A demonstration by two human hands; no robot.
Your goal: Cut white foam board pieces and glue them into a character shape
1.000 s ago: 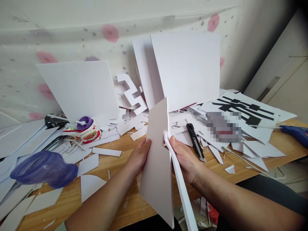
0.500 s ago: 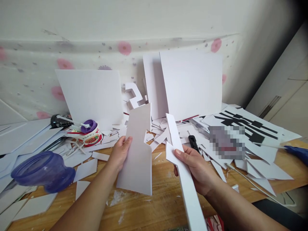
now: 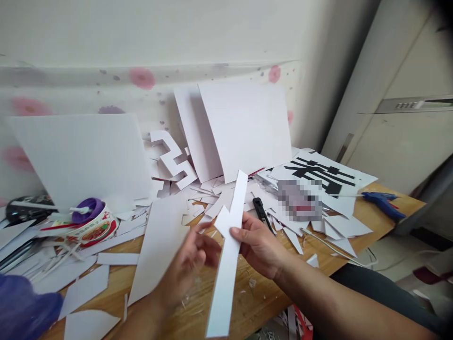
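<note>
1. Branched white strip (image 3: 226,269) is grasped by the right hand (image 3: 260,245) above the table (image 3: 255,302).
2. Left hand (image 3: 193,255) is blurred, unladen, fingers loosely curled beside the strip; contact cannot be told.
3. Step is judged as inspection; gentle support near the branch is called for.
4. White panel (image 3: 159,236) is seen to the left; black cutter (image 3: 262,213), beyond the right hand.

2 bare forearms (image 3: 339,300), dark clothing (image 3: 382,289) over 1 leg.
</note>
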